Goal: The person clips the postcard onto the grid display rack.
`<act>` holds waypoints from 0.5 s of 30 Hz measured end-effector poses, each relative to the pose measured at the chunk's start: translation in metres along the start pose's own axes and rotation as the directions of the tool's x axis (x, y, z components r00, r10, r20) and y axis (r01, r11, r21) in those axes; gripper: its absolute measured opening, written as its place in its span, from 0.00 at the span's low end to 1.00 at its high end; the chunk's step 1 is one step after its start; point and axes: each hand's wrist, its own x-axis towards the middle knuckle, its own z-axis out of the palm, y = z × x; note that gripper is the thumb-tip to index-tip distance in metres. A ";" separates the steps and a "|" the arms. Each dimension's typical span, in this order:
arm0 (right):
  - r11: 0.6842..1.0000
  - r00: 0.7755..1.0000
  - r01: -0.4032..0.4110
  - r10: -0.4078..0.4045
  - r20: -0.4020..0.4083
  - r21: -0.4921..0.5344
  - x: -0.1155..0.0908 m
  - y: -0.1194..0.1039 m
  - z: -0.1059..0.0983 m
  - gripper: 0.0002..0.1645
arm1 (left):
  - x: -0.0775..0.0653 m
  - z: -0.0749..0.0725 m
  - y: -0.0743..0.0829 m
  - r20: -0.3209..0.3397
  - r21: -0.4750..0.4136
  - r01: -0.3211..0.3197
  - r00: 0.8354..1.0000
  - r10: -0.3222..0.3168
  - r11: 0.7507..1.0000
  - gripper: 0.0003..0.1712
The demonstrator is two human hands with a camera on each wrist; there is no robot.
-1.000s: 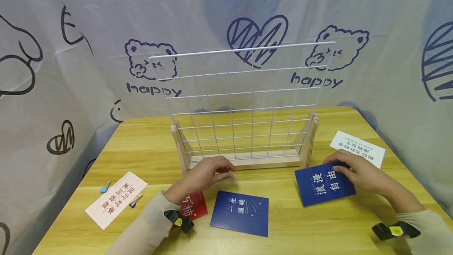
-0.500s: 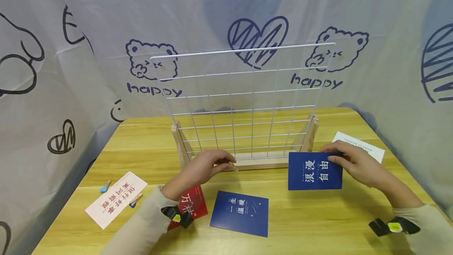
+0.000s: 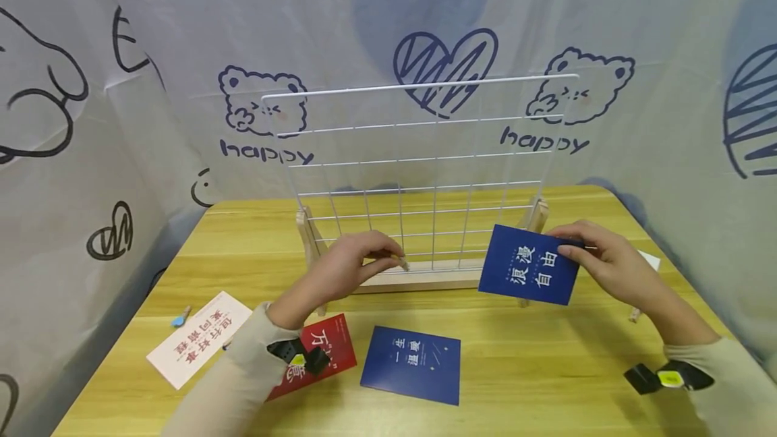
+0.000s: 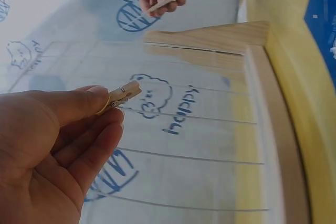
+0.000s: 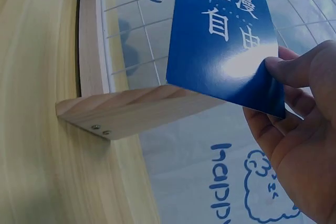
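My left hand [image 3: 355, 265] pinches a small wooden clothespin [image 4: 124, 95] between thumb and fingers, in front of the lower left part of a white wire grid rack [image 3: 419, 187]. In the left wrist view the clothespin's tip points at the wires. At the right, my right hand [image 3: 607, 265] holds a dark blue card [image 3: 528, 265] by its right edge, thumb on the printed face. White characters cover the card [image 5: 226, 40], which is raised off the table and overlaps the rack's right wooden foot [image 5: 131, 108] in both views.
On the table lie another blue card [image 3: 413, 364], a red card [image 3: 328, 349] partly behind the left sleeve, and a pink card [image 3: 200, 339] beside a blue-trimmed clothespin [image 3: 181, 317]. A white card [image 3: 649, 260] and a small wooden clothespin [image 3: 635, 315] lie by the right hand.
My right hand has lifted the blue card up and left toward the rack, tilting it. My left hand has risen slightly with the clothespin, uncovering more of the red card.
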 end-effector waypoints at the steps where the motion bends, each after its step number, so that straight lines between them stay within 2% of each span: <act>1: 1.000 1.000 -0.005 0.005 -0.005 0.006 0.001 -0.001 0.000 0.16 | 0.002 -0.003 0.002 -0.009 0.002 -0.005 1.000 0.005 1.000 0.08; 7: 0.999 0.999 0.006 -0.004 -0.046 0.045 0.006 -0.006 0.000 0.17 | 0.013 -0.018 0.012 -0.075 -0.008 -0.027 0.997 0.027 1.000 0.08; 12: 0.997 0.996 0.018 -0.011 -0.086 0.078 0.011 -0.008 -0.001 0.17 | 0.025 -0.027 0.017 -0.086 -0.010 -0.054 0.995 0.053 0.999 0.09; 15: 0.997 0.995 0.014 -0.006 -0.097 0.080 0.013 -0.010 -0.001 0.16 | 0.032 -0.033 0.021 -0.099 0.011 -0.092 0.991 0.093 0.996 0.09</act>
